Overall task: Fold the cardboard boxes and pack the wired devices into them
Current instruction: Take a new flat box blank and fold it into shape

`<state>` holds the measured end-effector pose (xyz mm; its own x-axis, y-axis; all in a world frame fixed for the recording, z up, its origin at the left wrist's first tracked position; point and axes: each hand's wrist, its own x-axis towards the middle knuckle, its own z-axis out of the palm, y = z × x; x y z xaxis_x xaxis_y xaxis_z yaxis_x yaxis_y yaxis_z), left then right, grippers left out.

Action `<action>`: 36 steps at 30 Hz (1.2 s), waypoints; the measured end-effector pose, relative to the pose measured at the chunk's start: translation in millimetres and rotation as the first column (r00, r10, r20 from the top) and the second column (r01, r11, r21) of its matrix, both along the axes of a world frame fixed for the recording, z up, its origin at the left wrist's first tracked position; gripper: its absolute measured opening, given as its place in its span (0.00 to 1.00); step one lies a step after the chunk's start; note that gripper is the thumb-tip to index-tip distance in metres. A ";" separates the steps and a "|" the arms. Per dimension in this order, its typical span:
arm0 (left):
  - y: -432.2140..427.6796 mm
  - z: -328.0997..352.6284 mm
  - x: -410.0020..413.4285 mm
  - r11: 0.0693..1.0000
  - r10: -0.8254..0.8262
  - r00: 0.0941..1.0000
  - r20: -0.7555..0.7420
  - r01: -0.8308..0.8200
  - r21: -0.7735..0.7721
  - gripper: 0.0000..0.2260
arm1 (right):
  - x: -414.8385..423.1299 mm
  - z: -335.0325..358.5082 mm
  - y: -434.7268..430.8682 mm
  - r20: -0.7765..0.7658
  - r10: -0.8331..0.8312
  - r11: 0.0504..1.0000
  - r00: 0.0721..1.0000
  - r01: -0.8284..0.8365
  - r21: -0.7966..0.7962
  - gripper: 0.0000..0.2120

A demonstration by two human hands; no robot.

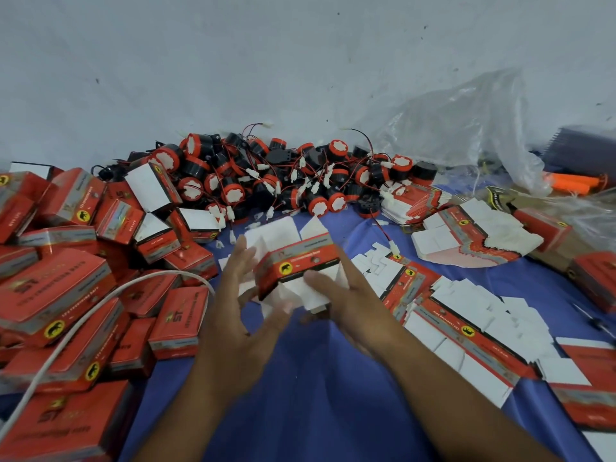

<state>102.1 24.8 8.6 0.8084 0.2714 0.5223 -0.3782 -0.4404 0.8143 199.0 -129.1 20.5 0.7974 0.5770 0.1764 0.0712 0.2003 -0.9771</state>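
From the head camera, a blue cloth (300, 378) covers the working surface and runs back to a pale, scuffed wall (233, 61). A crumpled clear plastic bag (466, 128) slumps against the wall at the right, with something orange (570, 182) lying just beyond it.

The wired devices (266, 175), round black bodies with red rims, white caps and thin red-and-black leads, lie heaped along the foot of the wall. Finished boxes (60, 295) are piled at the left, and a white cable (83, 321) curves across them. Flat box blanks (466, 321) lie fanned out at the right, white sides mostly up.

The half-folded box (296, 261) is held above the cloth at the centre, between both hands, its white flaps loose above and below. The left hand (233, 295) has its fingers straight and spread, flat against the flaps on the box's left side. The right hand (343, 298) grips the box from the other side, thumb laid over the lower flap; its fingers seem to curl underneath, though blur hides them.

Each red box carries a round yellow badge (286, 269) with a black animal silhouette. Gold "ST" lettering shows on the larger near boxes. The smaller print is too blurred to read.
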 end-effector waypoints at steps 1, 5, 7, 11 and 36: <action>1.6 2.2 -0.9 0.994 -0.024 1.000 -0.001 0.024 0.111 0.39 | 2.0 1.8 -2.9 -0.115 0.026 0.998 0.993 -0.019 0.060 0.17; 9.0 0.9 -1.5 0.917 -0.003 0.998 -0.070 0.030 0.398 0.45 | 6.6 6.7 -15.2 -0.238 0.194 0.981 0.952 -0.183 0.066 0.16; 11.1 0.6 -2.5 0.939 0.008 0.990 -0.139 0.040 0.340 0.43 | 6.5 8.2 -18.9 -0.209 0.256 0.966 0.944 -0.258 0.014 0.15; 5.0 -1.6 -3.9 0.937 -0.029 0.988 -0.155 0.081 0.341 0.37 | 6.4 7.6 -23.3 0.026 0.282 0.935 0.959 -0.268 -0.232 0.21; -2.3 5.3 2.0 0.687 -0.346 0.936 -0.062 0.208 -0.697 0.32 | -10.5 14.5 -5.1 -0.200 0.260 0.960 0.945 -0.230 0.161 0.13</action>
